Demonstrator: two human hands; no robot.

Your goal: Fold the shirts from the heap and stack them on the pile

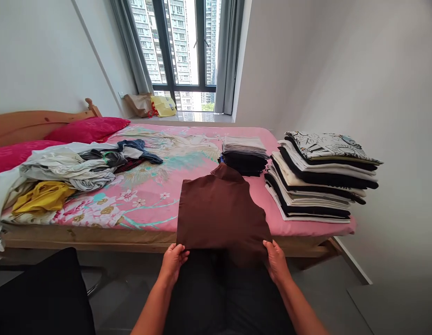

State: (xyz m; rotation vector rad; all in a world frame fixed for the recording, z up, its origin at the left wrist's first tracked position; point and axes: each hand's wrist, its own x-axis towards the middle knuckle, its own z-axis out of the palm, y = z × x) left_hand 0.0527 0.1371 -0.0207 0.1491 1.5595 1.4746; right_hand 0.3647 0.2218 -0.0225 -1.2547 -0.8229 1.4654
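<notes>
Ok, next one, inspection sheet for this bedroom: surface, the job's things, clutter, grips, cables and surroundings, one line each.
Surface: wooden bed with a pink floral cover.
Job's things: brown garment spread at the bed's near edge; tall folded clothes stack; smaller folded stack.
Clutter: loose clothes heap with a yellow garment.
Grips: left hand and right hand both hold the brown garment's near edge.
Cables: nothing seen.
Surroundings: pink pillow, window, bags on the sill.
</notes>
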